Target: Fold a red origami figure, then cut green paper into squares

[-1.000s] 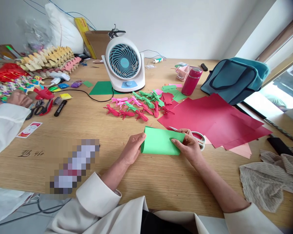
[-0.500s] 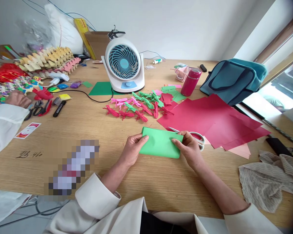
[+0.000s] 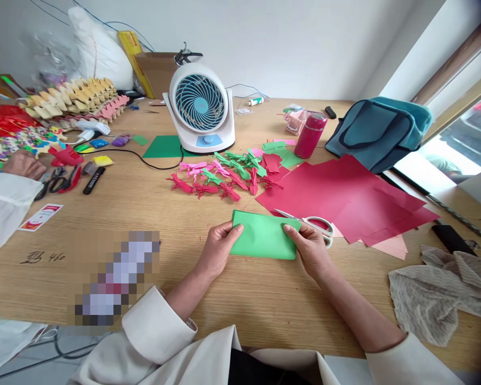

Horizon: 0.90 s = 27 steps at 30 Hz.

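A folded sheet of green paper (image 3: 263, 235) is held up between both hands, just above the table (image 3: 176, 214). My left hand (image 3: 221, 243) pinches its left edge, thumb in front and fingers behind. At the right end, my right hand (image 3: 310, 246) grips it the same way. White-handled scissors (image 3: 323, 221) lie behind the paper and my right hand, partly covered by them. Beyond the green paper sit several small folded paper pieces (image 3: 228, 191) in red, green and pink. Large red paper sheets (image 3: 328, 187) are spread to the right of them.
A white fan (image 3: 202, 107) stands at the back, near a red bottle (image 3: 310, 135) and a blue bag (image 3: 379, 131). A crumpled cloth (image 3: 423, 299) lies at right. On the left, another person's hand (image 3: 26, 163) is beside scissors (image 3: 58, 180) and a black marker (image 3: 93, 181).
My right fingers have slid down behind the paper's right edge, and the thumb has shifted slightly. The view has turned a little, moving the scene slightly left. Both hands still hold the paper.
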Each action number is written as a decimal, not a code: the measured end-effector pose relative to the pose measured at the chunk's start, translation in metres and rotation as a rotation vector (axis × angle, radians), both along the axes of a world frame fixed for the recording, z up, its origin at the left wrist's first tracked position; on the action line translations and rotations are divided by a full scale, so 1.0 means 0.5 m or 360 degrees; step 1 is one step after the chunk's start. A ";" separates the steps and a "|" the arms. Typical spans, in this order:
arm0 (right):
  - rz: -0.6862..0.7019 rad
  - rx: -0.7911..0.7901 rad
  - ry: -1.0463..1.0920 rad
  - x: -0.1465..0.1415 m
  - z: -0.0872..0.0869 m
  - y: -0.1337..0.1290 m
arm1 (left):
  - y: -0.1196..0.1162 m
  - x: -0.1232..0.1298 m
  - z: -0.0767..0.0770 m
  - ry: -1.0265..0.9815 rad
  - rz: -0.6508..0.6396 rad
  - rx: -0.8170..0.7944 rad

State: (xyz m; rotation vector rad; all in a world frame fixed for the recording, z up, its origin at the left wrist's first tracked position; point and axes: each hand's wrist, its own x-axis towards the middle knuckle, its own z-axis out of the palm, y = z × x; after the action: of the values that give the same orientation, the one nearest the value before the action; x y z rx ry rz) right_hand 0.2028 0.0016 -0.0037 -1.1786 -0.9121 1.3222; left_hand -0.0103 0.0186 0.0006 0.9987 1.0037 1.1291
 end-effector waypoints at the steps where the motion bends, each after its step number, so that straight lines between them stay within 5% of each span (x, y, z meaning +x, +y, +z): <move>1: -0.0008 0.0004 0.0005 0.000 0.002 0.000 | 0.000 -0.001 -0.001 0.0031 -0.0010 0.0035; 27: -0.0079 0.0122 -0.0162 0.003 -0.002 -0.002 | 0.009 0.005 0.010 0.0148 0.0398 0.0252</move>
State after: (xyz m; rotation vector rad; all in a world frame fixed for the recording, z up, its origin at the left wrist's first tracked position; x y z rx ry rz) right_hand 0.2044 0.0006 -0.0046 -1.2104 -0.9918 1.1861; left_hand -0.0080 0.0230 0.0055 1.0806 1.1509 1.3960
